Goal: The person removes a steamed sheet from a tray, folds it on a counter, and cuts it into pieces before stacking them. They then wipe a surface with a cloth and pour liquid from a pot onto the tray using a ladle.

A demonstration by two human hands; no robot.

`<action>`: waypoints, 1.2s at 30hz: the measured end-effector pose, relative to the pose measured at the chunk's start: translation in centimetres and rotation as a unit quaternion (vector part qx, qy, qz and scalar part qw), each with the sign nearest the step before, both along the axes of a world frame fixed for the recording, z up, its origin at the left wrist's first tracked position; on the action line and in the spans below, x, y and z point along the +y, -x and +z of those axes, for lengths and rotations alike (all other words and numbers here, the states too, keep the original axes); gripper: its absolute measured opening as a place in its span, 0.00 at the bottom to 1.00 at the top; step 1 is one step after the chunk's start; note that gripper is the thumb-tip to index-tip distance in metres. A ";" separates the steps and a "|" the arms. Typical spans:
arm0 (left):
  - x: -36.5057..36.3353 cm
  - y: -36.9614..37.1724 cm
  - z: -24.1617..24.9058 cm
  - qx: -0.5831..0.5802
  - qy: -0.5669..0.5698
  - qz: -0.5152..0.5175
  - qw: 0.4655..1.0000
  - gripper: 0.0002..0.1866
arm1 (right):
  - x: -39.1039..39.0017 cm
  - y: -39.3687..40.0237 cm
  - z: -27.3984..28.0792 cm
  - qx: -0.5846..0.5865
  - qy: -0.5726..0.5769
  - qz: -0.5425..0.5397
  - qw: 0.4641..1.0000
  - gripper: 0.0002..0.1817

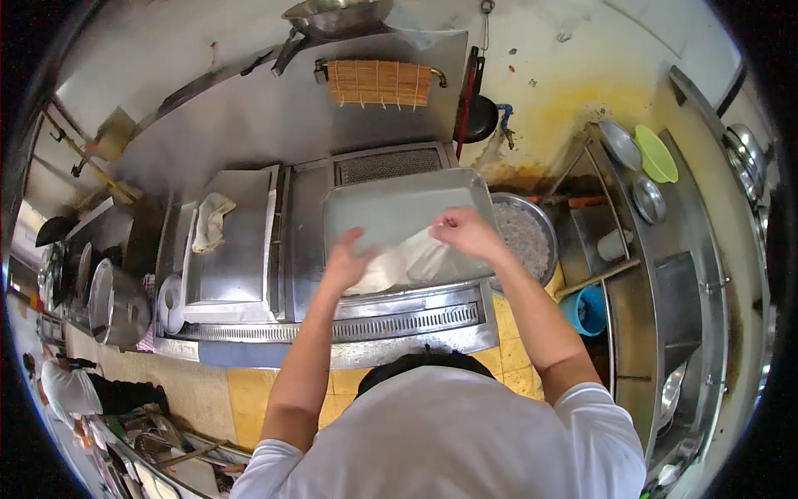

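1. Counter (249,274): steel, carrying all items below.
2. Tray (391,208): large metal, lying flat on the counter.
3. Bowl (532,237): round metal, pale contents, just right of the tray.
4. Cloth (407,262): white, stretched across the tray's near edge.
5. Left hand (345,262): grip spread flat on the cloth.
6. Right hand (465,231): grip pinched on the cloth's upper corner.

We see a bamboo mat (379,82) hanging on the back wall, a green bowl (657,153) on the right shelf, a blue bucket (584,309) on the floor (yellow tiles) and a crumpled cloth (210,220) at left.
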State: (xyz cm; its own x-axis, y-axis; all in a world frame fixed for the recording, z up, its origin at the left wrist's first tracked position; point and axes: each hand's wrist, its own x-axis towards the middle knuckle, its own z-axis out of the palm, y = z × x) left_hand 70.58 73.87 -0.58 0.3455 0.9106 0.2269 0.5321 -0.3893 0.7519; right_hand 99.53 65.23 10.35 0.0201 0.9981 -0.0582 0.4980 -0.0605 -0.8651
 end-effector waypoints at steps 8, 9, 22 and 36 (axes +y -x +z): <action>-2.9 -7.4 19.5 -0.097 -0.078 -0.098 0.987 0.10 | 3.2 4.7 7.2 0.257 -0.134 0.056 0.956 0.10; -3.2 -7.5 20.7 -0.101 -0.115 -0.085 0.984 0.08 | 3.8 4.7 6.3 0.240 -0.122 0.077 0.960 0.11; -2.3 -2.1 19.3 -0.175 -0.008 0.089 0.981 0.08 | 1.0 -2.8 -10.1 -0.096 -0.031 -0.050 0.994 0.17; -1.4 2.1 16.9 -0.181 -0.088 0.137 0.970 0.16 | 0.8 -2.1 -10.9 -0.185 0.017 -0.055 0.981 0.16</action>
